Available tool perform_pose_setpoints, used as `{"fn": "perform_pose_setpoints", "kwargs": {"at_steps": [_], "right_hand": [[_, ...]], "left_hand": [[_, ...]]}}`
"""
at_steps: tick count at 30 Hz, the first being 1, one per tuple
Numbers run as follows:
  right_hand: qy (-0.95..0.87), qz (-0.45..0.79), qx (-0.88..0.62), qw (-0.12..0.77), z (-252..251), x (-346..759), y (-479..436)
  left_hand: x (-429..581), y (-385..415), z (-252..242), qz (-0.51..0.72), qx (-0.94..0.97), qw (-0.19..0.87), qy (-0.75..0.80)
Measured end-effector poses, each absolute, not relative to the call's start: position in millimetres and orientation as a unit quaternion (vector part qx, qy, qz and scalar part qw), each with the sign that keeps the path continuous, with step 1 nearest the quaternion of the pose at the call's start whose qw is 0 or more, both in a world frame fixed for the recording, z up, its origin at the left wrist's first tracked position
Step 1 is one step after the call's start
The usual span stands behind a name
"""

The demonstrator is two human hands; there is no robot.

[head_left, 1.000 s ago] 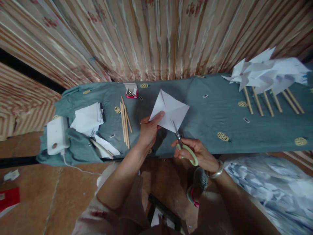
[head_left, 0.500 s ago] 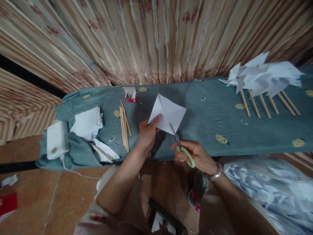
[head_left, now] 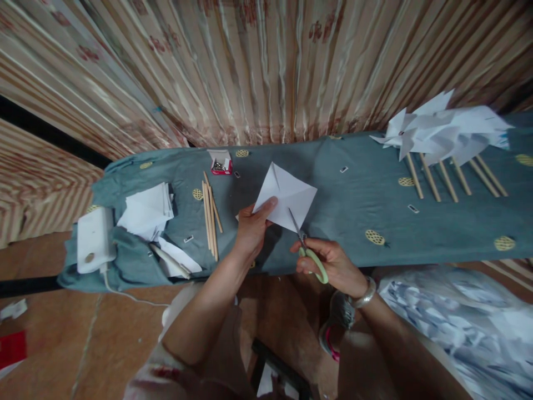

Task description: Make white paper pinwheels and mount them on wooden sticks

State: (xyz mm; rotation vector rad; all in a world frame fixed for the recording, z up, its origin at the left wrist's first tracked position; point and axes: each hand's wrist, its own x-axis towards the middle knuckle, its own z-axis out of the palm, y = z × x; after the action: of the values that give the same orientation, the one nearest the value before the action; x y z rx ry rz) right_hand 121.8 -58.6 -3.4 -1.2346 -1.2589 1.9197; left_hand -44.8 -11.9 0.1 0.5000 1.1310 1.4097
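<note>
A square sheet of white paper (head_left: 291, 191) is pinched at its left corner by my left hand (head_left: 254, 225), thumb on top. One slit shows near the sheet's far corner. In my right hand (head_left: 328, 261) is a pair of scissors (head_left: 310, 258) with light green handles. Their blades lie over the paper's near corner, pointing toward its middle, and look nearly closed. Whether they are cutting at this instant I cannot tell. The paper is held above the cloth-covered table (head_left: 345, 211).
Wooden sticks (head_left: 210, 216) lie left of my hands, by a small red box (head_left: 221, 164) of metal pins. Farther left are stacked white papers (head_left: 147, 208) and a white device (head_left: 95, 240) with a cord. Paper pinwheels (head_left: 445, 130) on sticks rest at right. A plastic bag (head_left: 458, 316) stands below.
Both hands keep nearly the same pose, with the scissors on the paper's near corner. The whole view has shifted slightly.
</note>
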Motion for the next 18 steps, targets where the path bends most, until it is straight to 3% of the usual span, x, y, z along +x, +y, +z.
{"fn": "perform_pose_setpoints", "kwargs": {"at_steps": [18], "right_hand": [[-0.441, 0.718, -0.467, 0.268, -4.5, 118.3, -58.9]], "left_hand": [[-45.0, -14.7, 2.8, 0.605, 0.212, 0.594, 0.487]]}}
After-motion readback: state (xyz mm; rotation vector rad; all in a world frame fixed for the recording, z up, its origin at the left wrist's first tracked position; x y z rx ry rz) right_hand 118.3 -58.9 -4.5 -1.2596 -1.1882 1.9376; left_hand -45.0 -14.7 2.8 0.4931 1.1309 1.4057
